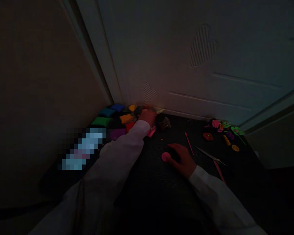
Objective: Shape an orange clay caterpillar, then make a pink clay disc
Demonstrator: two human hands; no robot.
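The scene is very dark. My left hand point(148, 117) reaches forward to a cluster of coloured clay packets point(115, 120) in blue, green, orange, red and purple by the base of a white door; its fingers are blurred among the packets. My right hand point(182, 158) rests on the dark mat point(147, 182), fingers curled beside a round pink clay disc point(165, 157) that touches its fingertips. A small pink piece point(151, 132) lies just under my left wrist.
A thin pink stick point(189, 143), scissors with a pink handle point(212, 158) and several small finished clay flowers and shapes point(222, 132) lie to the right. A crumpled wrapper point(164, 122) sits near the door point(186, 58). A blurred bright object point(84, 150) lies at left.
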